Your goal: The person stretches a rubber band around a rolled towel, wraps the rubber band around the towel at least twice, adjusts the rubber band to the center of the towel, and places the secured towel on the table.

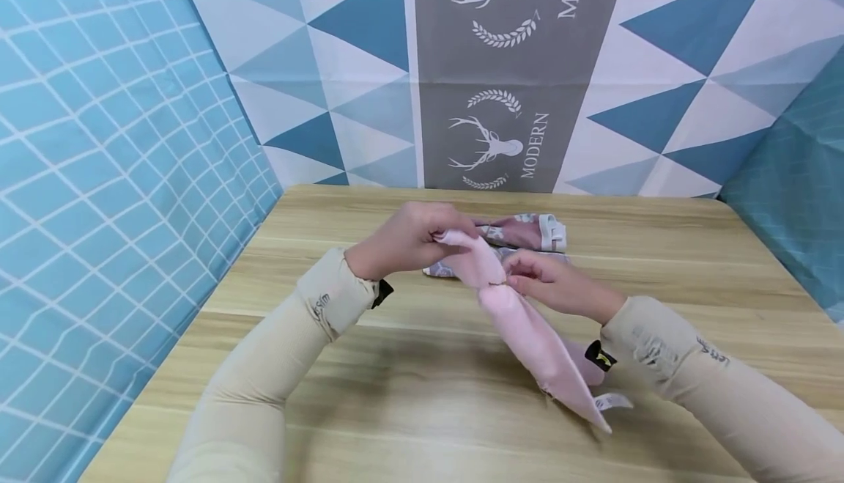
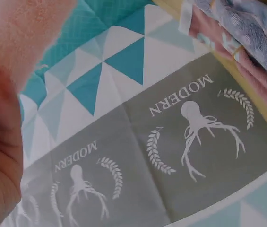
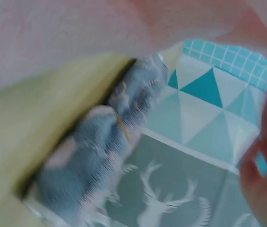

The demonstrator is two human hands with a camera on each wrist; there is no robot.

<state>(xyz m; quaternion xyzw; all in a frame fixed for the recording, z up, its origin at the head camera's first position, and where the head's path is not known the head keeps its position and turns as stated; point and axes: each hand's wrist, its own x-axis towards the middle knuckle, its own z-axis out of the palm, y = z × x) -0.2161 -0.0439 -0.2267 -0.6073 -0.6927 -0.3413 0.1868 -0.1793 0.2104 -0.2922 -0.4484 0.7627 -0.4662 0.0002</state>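
Observation:
A pale pink towel [image 1: 527,329], cinched near its upper part by a thin band [image 1: 497,283], hangs slantwise over the table. My left hand [image 1: 425,237] pinches its upper end. At the cinched spot, the fingers of my right hand [image 1: 560,285] grip the towel and band. A white tag [image 1: 612,401] sticks out from the lower end. Close up, the pink towel [image 2: 24,38] fills the upper left of the left wrist view above the left hand [image 2: 1,156]. Blurred pink cloth [image 3: 76,38] crosses the top of the right wrist view, with the right hand [image 3: 263,175] at the right edge.
Behind the hands lie a bundled pink flowered towel [image 1: 521,232] and a grey-lilac one [image 1: 438,270]. A yellowish band [image 3: 123,126] circles the grey bundle [image 3: 76,165]. Patterned cloth walls [image 1: 369,43] border the wooden table [image 1: 277,366].

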